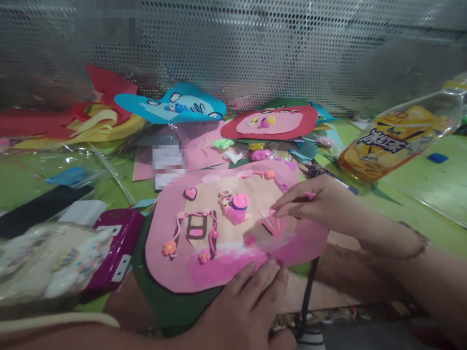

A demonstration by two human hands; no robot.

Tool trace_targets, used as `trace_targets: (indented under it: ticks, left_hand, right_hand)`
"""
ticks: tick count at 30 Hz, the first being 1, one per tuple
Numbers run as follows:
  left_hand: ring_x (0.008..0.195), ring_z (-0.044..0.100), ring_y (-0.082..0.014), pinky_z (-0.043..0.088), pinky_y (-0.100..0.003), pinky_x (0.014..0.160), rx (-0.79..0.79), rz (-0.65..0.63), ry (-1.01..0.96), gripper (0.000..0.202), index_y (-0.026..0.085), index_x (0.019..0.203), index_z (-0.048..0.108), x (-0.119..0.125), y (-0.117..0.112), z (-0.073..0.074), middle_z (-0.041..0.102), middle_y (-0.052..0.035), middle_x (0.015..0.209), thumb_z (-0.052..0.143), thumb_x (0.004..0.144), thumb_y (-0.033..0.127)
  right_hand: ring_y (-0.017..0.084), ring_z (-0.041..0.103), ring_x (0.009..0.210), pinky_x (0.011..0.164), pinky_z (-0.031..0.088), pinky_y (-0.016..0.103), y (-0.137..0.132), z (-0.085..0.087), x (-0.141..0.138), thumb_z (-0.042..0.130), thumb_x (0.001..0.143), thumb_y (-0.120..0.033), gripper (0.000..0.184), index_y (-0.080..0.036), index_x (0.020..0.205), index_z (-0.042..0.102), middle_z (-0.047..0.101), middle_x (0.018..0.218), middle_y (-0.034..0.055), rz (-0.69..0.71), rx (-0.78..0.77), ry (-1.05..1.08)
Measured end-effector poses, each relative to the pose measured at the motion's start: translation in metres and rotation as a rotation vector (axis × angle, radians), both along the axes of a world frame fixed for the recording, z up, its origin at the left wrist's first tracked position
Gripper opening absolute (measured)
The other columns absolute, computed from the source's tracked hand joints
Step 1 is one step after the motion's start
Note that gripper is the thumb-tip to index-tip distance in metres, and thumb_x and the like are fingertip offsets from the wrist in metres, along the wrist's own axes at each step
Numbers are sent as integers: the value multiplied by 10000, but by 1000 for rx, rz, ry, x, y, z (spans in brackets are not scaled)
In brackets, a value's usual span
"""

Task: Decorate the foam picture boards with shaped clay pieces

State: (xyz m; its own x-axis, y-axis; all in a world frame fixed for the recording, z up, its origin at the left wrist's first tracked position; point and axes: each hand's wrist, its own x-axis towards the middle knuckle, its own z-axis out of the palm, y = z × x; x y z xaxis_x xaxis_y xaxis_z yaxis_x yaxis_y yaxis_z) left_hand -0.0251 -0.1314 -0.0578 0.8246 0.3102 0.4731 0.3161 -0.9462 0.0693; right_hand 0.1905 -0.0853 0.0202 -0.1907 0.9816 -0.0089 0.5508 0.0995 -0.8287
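Observation:
A pink craft board (pixel 168 262) with a beige centre lies in front of me, decorated with clay shapes: a pink snail (pixel 237 208), a heart (pixel 190 193), a small house outline (pixel 197 231) and flowers. My left hand (pixel 248 304) rests flat on the board's lower edge, fingers stretched over the magenta clay strip (pixel 222 267). My right hand (pixel 310 201) reaches in from the right with fingers pinched together, tips pressed on pink clay strands (pixel 274 224) fanned out on the board. What sits in the pinch is too small to make out.
A tilted yellow drink bottle (pixel 397 138) stands at the right. Behind the board lie red (pixel 272 122) and blue (pixel 178 104) paper crafts, clay bits and coloured paper scraps. A magenta case (pixel 118 248) and a wrapped pale object (pixel 51 260) sit left. A perforated metal wall (pixel 255 48) closes the back.

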Motion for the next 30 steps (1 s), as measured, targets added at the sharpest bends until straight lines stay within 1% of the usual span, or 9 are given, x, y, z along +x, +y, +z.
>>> trace_targets:
  ticks: [5, 8, 10, 15, 18, 20, 23, 26, 30]
  left_hand:
    - [1104, 548, -130, 371, -235, 951, 7, 4, -36, 347, 117, 1132, 586, 2, 1, 0, 621, 21, 1192, 396, 949, 343]
    - [1093, 553, -126, 381, -234, 938, 9, 10, -54, 356, 115, 1128, 588, 2, 2, -1, 629, 20, 1181, 374, 957, 342]
    - [1091, 554, -125, 385, -234, 933, 16, 10, -63, 360, 110, 1123, 591, 1, 2, -3, 632, 18, 1176, 373, 957, 344]
    - [1085, 553, -131, 392, -243, 929, 41, 1, -70, 369, 106, 1113, 596, 1, 2, -6, 645, 17, 1156, 371, 960, 356]
    - [1094, 543, -133, 396, -243, 927, 49, -4, -50, 373, 105, 1132, 586, 1, 3, -8, 637, 16, 1171, 359, 966, 349]
    - [1103, 534, -135, 399, -245, 924, 64, -11, -39, 374, 105, 1145, 580, 0, 3, -9, 632, 14, 1178, 356, 968, 347]
    - [1105, 527, -132, 406, -243, 910, 90, -15, -47, 388, 107, 1143, 581, 1, 5, -9, 637, 14, 1170, 345, 971, 361]
    - [1104, 524, -134, 408, -244, 904, 114, -15, -71, 407, 104, 1133, 591, 1, 6, -11, 641, 14, 1163, 328, 974, 371]
    - [1089, 532, -134, 415, -241, 891, 140, -19, -93, 421, 98, 1126, 601, 2, 6, -14, 646, 5, 1154, 307, 979, 360]
  right_hand:
    - [195, 681, 721, 626, 555, 253, 1, -7, 2, 735, 681, -269, 82, -214, 739, 754, 722, 746, 33, 2, -48, 69]
    - [187, 679, 721, 614, 545, 234, 1, -7, 2, 738, 679, -246, 75, -225, 748, 757, 724, 752, 25, 4, -66, 58]
    - [174, 670, 674, 576, 523, 228, 1, -5, 1, 725, 704, -289, 77, -217, 709, 751, 721, 720, 28, 0, -26, 28]
    - [114, 544, 421, 423, 406, 230, -4, 0, 2, 597, 801, -481, 430, -192, 486, 649, 612, 459, 32, 0, 84, -1]
    - [75, 404, 322, 358, 300, 232, -6, 1, 3, 517, 845, -512, 558, -192, 387, 532, 470, 336, 7, 5, 61, -24]
    - [65, 338, 318, 358, 270, 234, -7, 1, 2, 465, 866, -529, 606, -191, 364, 435, 393, 319, -7, -5, 64, -46]
    - [72, 349, 387, 397, 302, 222, -5, 2, 1, 459, 866, -522, 538, -187, 449, 403, 407, 410, -16, -27, 105, -37]
    - [88, 418, 488, 448, 352, 207, -2, 1, 0, 564, 818, -432, 352, -185, 584, 477, 471, 547, -15, -43, 109, 8]
    - [84, 414, 500, 457, 357, 201, 0, -2, 0, 664, 739, -326, 195, -180, 652, 568, 471, 562, -25, -75, 120, 29]
